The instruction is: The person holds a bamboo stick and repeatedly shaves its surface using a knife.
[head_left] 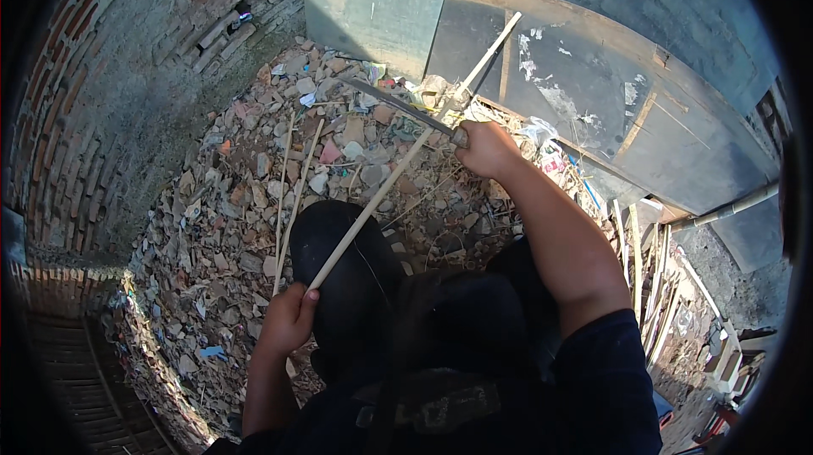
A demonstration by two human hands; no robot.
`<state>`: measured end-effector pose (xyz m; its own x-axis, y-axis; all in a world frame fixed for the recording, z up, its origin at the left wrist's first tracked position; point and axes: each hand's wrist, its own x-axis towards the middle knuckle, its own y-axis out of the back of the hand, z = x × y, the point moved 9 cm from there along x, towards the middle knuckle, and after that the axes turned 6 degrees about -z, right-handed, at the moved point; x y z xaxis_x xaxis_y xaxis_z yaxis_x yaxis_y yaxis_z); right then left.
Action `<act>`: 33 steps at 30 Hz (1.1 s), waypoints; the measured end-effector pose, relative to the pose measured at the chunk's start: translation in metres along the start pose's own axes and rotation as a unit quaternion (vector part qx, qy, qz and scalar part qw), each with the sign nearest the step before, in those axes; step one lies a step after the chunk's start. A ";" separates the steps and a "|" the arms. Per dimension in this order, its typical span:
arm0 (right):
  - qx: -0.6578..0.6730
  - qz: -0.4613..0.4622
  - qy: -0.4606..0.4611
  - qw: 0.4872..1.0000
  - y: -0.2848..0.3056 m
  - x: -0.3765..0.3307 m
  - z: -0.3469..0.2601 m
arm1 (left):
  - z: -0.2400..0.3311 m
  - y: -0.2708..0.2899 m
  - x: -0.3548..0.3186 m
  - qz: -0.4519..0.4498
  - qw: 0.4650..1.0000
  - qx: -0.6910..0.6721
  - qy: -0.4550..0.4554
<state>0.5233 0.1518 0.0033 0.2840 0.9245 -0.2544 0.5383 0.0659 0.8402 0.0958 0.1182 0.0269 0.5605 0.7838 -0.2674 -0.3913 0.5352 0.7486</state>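
Note:
My left hand is closed round the near end of a long pale strip, which looks like split bamboo. The strip slants up and away to the right, passing over my left knee. Gripped by its handle in my right hand is a machete-like knife with a long dark blade. The blade points to the far left and crosses the strip at its upper half. It appears to touch the strip there. My fingers hide most of the handle.
Broken brick and stone rubble covers the ground, with two thin strips lying on it. Several more strips lie at the right. A brick wall rises at the left; a pale blue-green panel and dark boards stand ahead.

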 end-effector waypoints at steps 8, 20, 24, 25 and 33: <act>-0.092 -0.004 0.201 0.975 0.009 -0.026 -0.053 | -0.004 -0.002 -0.002 0.035 0.996 -0.040 -0.071; 0.218 0.177 0.011 0.960 0.073 -0.017 0.032 | 0.014 0.013 -0.035 0.103 0.993 0.020 -0.055; 0.166 0.173 0.062 0.969 0.086 -0.041 0.010 | 0.020 0.020 -0.044 0.097 0.995 0.028 -0.014; 0.123 0.147 0.091 0.977 0.085 -0.047 -0.002 | 0.027 0.022 -0.046 0.120 0.992 0.034 -0.021; -0.004 0.028 0.173 0.984 0.053 -0.062 -0.061 | 0.042 0.016 -0.025 0.141 0.989 0.039 0.000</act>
<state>0.4861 0.1209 0.0927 0.0253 0.9992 -0.0298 0.5228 0.0121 0.8524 0.1061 0.0937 0.0711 0.4378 0.8982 -0.0405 -0.4742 0.2690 0.8383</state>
